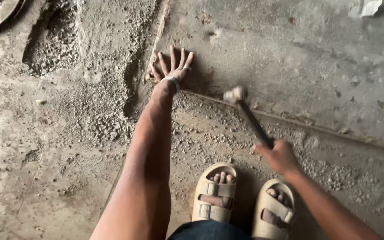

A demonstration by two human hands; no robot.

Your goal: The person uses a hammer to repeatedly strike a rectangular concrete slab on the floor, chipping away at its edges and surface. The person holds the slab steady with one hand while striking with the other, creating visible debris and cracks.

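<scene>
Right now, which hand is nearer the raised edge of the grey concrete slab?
Left. The left hand is spread flat against the raised edge of the grey concrete slab; the right hand grips the dark-handled hammer short of it.

Rough concrete floor (45,178), dusty, brown-grey, stained w/ damp-looking patches. Loose gravel (107,120) and crumbled mortar strewn across the middle, thicker toward a shallow dug-out hollow (52,42) at upper left. Smoother grey slab (290,58) fills upper right, its straight edge running diagonally, a few pits & reddish flecks on it. Curved dark rim of a pan (1,18) in top-left corner. Scrap of pale paper (365,8) at top right. Light soft, even, no hard shadows.
</scene>
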